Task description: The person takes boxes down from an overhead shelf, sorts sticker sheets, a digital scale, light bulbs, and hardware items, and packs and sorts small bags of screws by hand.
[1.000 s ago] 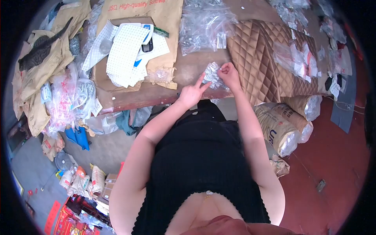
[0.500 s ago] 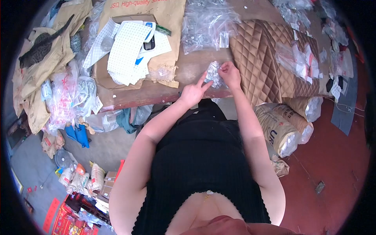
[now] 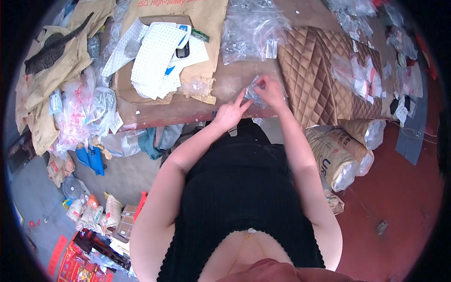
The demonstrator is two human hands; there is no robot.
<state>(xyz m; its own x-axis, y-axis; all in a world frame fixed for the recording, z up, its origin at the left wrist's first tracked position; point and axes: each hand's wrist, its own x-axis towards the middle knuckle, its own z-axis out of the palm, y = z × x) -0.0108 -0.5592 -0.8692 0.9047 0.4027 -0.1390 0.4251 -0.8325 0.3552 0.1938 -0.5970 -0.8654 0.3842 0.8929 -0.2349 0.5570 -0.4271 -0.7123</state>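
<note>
A small clear plastic bag (image 3: 253, 98) with shiny small metal pieces in it lies near the front edge of the table. At its left side is my left hand (image 3: 229, 115), index finger and thumb spread in a V, their tips touching the bag. My right hand (image 3: 271, 92) is over the bag's right part, thumb and fingertips pinched together at its upper portion. What exactly lies between those fingertips is too small to make out, and this hand covers much of the bag.
White dotted sheets (image 3: 157, 61) and a dark device (image 3: 182, 50) rest on brown paper (image 3: 206, 51) at left. Bags of hardware (image 3: 253, 33) lie behind my hands. Brown quilted fabric (image 3: 310, 75) is at right. A tabby cat (image 3: 51, 51) lies on sacks at far left.
My right hand has moved left across the bag and now covers more of it. The left hand stays at the bag's left side, fingers still spread.
</note>
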